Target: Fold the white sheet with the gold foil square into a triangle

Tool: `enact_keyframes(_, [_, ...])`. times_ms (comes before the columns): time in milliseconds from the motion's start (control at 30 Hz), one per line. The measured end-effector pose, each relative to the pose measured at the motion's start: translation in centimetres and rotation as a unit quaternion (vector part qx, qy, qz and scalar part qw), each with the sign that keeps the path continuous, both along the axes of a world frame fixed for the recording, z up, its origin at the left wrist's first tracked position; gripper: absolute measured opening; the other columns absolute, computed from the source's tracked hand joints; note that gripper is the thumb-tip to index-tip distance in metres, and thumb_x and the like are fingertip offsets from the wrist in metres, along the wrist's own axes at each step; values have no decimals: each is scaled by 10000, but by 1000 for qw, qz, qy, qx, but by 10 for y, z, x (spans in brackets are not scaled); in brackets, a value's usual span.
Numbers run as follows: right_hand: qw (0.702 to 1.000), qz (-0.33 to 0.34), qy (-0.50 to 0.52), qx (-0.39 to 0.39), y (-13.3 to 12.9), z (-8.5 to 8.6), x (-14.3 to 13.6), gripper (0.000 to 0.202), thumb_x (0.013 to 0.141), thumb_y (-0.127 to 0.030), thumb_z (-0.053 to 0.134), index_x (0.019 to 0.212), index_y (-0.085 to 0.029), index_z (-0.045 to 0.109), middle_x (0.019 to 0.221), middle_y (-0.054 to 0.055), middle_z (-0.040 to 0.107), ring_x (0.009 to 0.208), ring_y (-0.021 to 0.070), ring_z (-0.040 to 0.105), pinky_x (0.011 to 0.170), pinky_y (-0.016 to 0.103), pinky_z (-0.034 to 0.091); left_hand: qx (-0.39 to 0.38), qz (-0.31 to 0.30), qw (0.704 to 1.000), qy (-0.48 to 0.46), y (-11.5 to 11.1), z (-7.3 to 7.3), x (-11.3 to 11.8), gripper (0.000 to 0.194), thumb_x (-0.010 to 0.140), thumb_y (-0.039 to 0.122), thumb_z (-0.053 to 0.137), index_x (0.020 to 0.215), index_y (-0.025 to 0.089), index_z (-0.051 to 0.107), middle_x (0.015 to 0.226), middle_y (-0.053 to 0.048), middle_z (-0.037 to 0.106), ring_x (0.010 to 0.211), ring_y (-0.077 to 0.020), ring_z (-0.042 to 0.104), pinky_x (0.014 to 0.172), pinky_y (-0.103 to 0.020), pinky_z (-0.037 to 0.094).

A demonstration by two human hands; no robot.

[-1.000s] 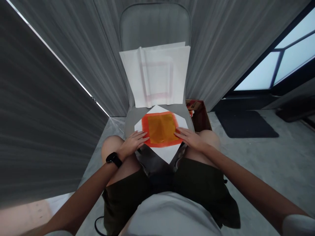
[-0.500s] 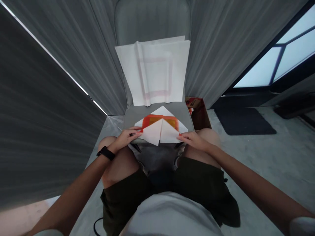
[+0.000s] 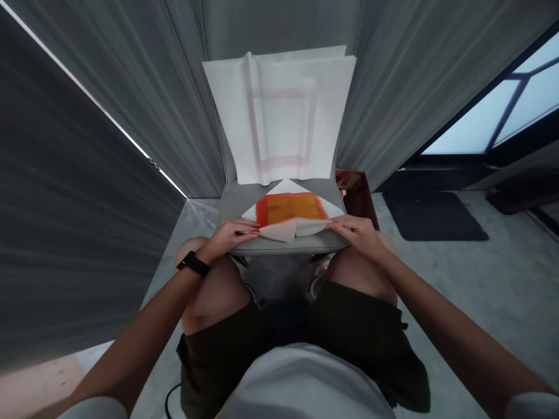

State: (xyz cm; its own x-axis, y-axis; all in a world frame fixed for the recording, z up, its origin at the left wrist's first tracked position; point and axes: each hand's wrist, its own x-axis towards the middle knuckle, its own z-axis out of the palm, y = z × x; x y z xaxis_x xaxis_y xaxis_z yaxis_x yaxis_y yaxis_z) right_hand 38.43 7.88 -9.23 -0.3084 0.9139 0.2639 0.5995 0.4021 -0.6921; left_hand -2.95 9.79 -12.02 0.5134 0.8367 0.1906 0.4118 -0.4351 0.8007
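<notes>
A folded sheet of paper point(image 3: 297, 207), white with an orange-red border around a gold patch, lies on the front of a grey chair seat point(image 3: 279, 245). Its far edge comes to a point, and the near white flaps are tilted up and look foreshortened. My left hand point(image 3: 227, 237), with a black band on the wrist, pinches the paper's left corner between thumb and fingers. At the opposite corner my right hand point(image 3: 358, 231) grips the paper the same way. Both hands rest close to the seat's front edge.
Large white sheets point(image 3: 283, 116) with a faint reddish rectangle lean against the chair back. A reddish-brown cardboard box point(image 3: 360, 195) stands right of the chair. Grey curtains point(image 3: 393, 81) hang on both sides, and a dark mat point(image 3: 432, 215) lies on the floor at right.
The near flaps have swung up from lying flat, so more of the gold patch shows. My right hand has moved slightly up and to the right. The view has shifted a little.
</notes>
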Motion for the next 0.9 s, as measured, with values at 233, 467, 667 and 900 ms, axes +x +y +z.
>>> enact_keyframes(233, [958,165,-220,80,-12,-28,30,316,1057,-328,535,1248,-289,784,1449,99,675,1327,312,651,1123,518,543,113,-65,986,106,-11,-19,-11,346,1076,428,517,1166,246,797,1383,-87,726,1355,-247,640,1226,-477,450])
enact_keyframes(467, [929,203,-290,108,15,-49,22,572,1005,-204,526,1577,-175,512,1664,178,432,1551,346,412,1249,584,397,148,-114,966,179,-5,-26,-12,538,1094,509,414,1516,224,587,1653,-138,469,1574,-296,382,1298,-517,316])
enact_keyframes(667, [941,208,-259,66,17,-53,30,581,1006,-108,409,1569,-195,526,1627,129,499,1547,274,438,1262,524,407,106,-123,972,171,0,-24,-14,503,1092,439,400,1499,234,613,1631,-100,506,1563,-275,406,1316,-510,291])
enact_keyframes(900, [972,198,-113,-52,23,-36,34,494,1012,-249,433,1451,-250,658,1503,67,640,1455,266,556,1234,499,452,-13,-58,994,97,13,-1,-4,443,997,335,482,1335,211,740,1390,-84,722,1326,-273,655,1189,-467,477])
